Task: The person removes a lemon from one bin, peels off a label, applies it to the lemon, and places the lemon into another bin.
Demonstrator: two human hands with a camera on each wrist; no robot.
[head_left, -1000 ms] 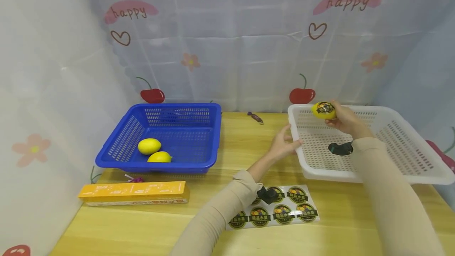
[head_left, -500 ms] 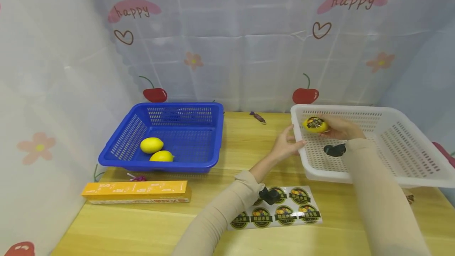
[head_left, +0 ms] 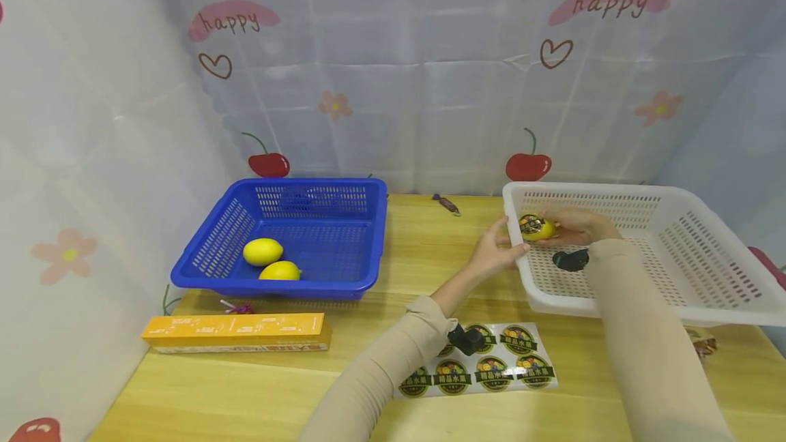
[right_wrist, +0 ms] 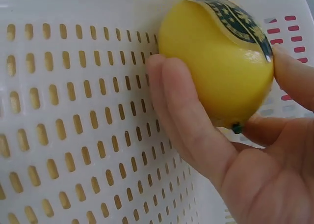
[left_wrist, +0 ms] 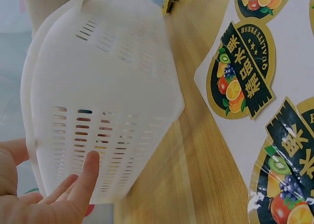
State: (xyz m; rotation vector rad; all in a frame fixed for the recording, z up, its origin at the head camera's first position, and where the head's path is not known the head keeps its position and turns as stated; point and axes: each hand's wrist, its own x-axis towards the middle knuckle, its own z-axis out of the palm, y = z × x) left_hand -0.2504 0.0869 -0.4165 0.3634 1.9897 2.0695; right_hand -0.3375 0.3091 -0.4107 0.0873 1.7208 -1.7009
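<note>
The left hand (head_left: 491, 252) pinches the white basket (head_left: 614, 189) by its left edge; inside, near the far-left corner, a yellow lemon (head_left: 546, 230) with a dark sticker (right_wrist: 240, 23), lower than a second ago, is gripped by the right hand (head_left: 580, 225).

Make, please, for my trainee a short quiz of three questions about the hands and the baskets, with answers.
1. How many yellow oval lemons show in the blue perforated plastic basket?
2. True or false: the right hand is empty.
3. Where does the left hand touch the white perforated plastic basket: A) left end; B) right end; C) floor?

Key: 1. Two. 2. False; it holds a labelled yellow lemon. 3. A.
</note>
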